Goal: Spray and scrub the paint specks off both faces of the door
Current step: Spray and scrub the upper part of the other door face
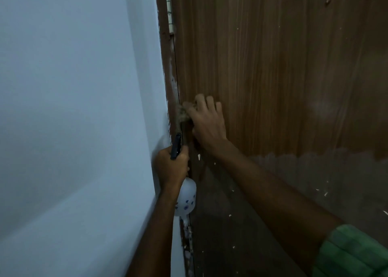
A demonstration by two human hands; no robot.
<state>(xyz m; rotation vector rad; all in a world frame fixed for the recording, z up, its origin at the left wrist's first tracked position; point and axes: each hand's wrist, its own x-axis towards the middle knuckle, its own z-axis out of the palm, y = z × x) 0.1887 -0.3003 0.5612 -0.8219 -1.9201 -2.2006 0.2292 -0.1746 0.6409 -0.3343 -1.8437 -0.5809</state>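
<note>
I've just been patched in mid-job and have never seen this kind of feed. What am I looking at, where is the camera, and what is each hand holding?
There is no machine here: a person works with bare hands, and the single picture comes from a camera worn on their head, looking forward and down. Ahead is a brown wooden door dotted with white paint specks, its hinge at the top left, beside a pale wall. The left hand grips a white spray bottle by its dark trigger head. The right hand presses a blurred scrubbing pad against the door's hinge-side edge. The lower door looks duller.
</note>
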